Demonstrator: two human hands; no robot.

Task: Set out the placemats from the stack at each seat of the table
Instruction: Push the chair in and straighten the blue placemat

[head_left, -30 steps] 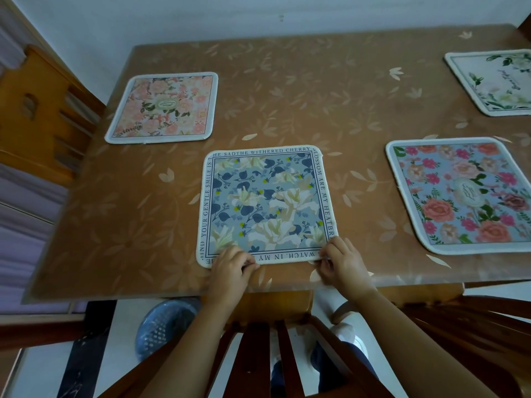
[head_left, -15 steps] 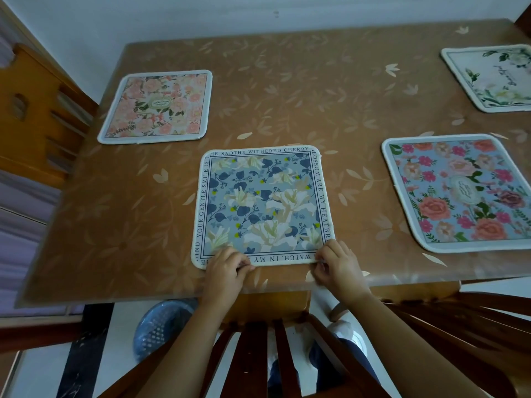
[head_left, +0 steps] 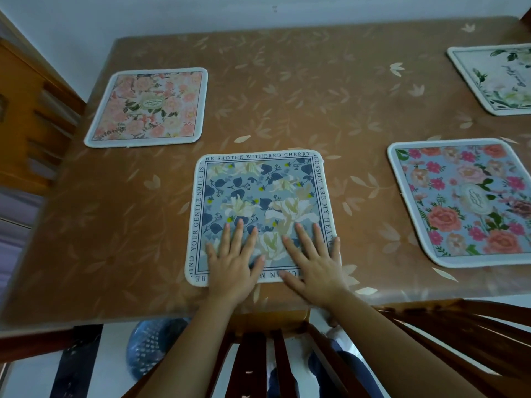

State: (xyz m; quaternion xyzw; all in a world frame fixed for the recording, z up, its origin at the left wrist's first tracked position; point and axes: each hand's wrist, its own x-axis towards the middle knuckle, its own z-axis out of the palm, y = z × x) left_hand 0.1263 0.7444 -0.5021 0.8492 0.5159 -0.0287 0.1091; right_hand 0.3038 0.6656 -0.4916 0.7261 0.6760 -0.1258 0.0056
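Note:
A blue floral placemat (head_left: 258, 193) with a lettered border lies flat near the front edge of the brown table (head_left: 287, 96). My left hand (head_left: 234, 259) and my right hand (head_left: 311, 258) both press flat on its near half, fingers straight and spread. A peach floral placemat (head_left: 149, 107) lies at the far left. To the right sits a blue placemat with pink roses (head_left: 465, 202), and a white placemat with green leaves (head_left: 497, 79) lies at the far right, partly cut off by the frame.
A wooden chair back (head_left: 258, 360) stands between me and the table's front edge. Another wooden chair (head_left: 26, 116) stands at the table's left end. A blue basket (head_left: 152, 346) sits on the floor under the table. A white wall runs behind the table.
Both hands let go of the blue placemat's near edge and slid forward onto it, fingers now flat and spread. The placemat stays in place.

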